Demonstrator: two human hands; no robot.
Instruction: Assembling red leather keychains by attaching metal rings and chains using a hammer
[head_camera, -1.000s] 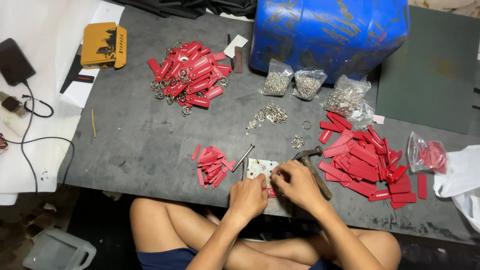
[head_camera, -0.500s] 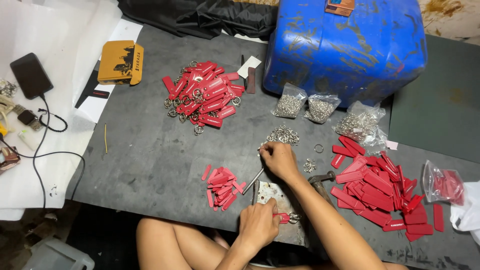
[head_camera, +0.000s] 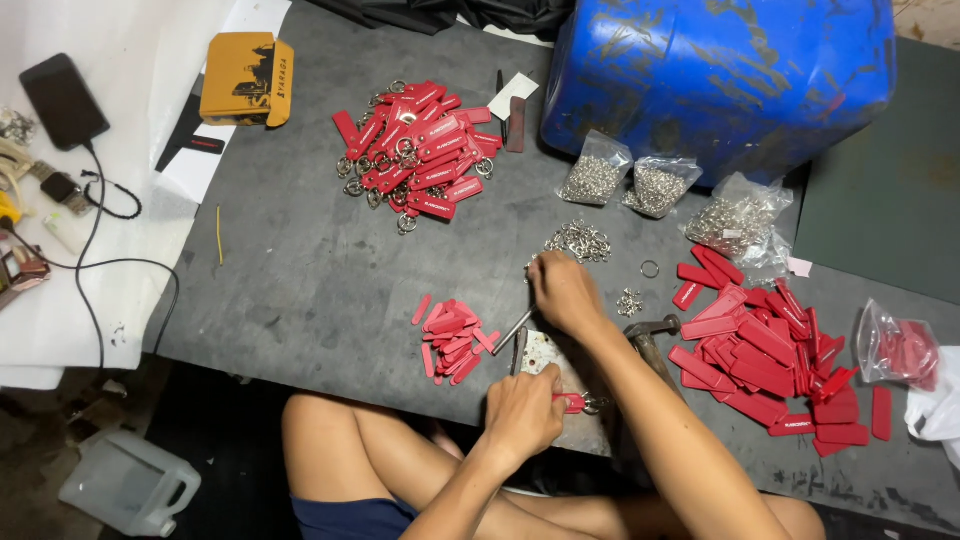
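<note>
Fingers (head_camera: 566, 402) pinching sideways-lying red tag (head_camera: 574, 402)

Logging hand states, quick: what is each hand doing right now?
Left hand: closed, holding a red tag.
Right hand: fingers at the pile of metal rings; grip cannot be told.

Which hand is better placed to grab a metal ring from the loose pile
Right. The right hand already reaches the loose ring pile; the left hand is busy pinning a red tag.

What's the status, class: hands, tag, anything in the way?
Left hand pinches a red tag on the metal plate. Right hand at the loose ring pile. Hammer beside right forearm.
</note>
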